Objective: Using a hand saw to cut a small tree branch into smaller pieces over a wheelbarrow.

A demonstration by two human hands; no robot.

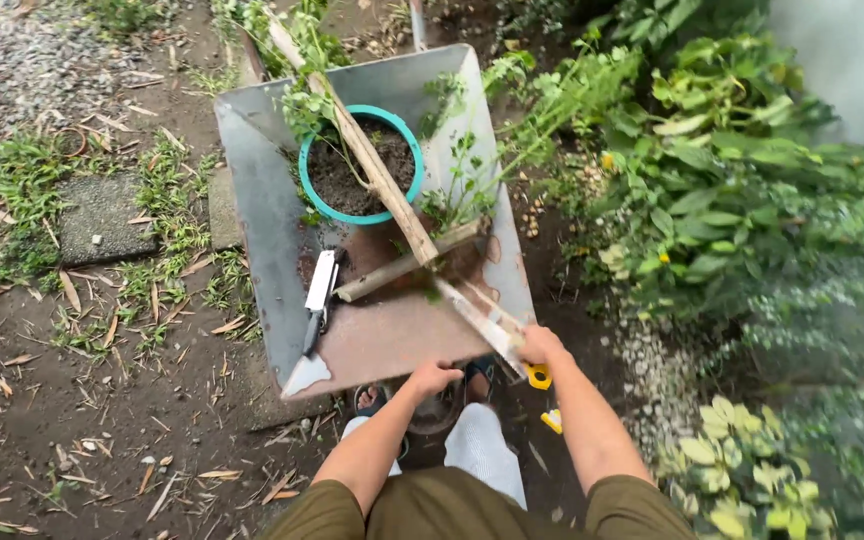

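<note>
Bare garden soil strewn with dry leaves and grass tufts runs down the left, with a flat paving stone set into it, and a grey metal wheelbarrow stands beside this ground, its tray holding everything at once so it can be carried together. Along the tray's left side lies a cleaver-like knife, flat on the metal with its dark handle toward the near edge. Toward the far end sits a teal pot filled with soil, a small green plant drooping over its rim. A long wooden pole slants across the pot from the far left corner to the near right corner, crossing a shorter stick. The left hand is closed over the tray's near edge. The right hand is clenched at the near right corner, where the pole's end rests, though whether it clasps pole or rim is unclear. Dense leafy shrubs crowd the right.
</note>
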